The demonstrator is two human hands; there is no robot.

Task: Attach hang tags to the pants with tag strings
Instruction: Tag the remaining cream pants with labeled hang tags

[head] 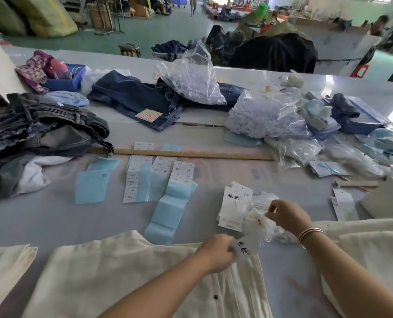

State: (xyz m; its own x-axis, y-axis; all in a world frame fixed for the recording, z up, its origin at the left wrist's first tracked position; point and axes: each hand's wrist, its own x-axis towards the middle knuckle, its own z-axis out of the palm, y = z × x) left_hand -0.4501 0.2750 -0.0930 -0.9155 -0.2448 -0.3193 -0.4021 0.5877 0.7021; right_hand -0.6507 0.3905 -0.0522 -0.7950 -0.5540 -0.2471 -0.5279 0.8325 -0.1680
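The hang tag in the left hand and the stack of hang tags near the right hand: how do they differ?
The held hang tag is single, pinched by the left hand over the cream pants; the hang tag stack lies on the table, several overlapping, partly under the strings. Both are white with black characters.

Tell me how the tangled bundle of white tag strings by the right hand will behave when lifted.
The tangled bundle of white tag strings will probably be floppy and light: thin loops droop loosely. It is likely to snag, since strands interlock where the right hand pinches one.
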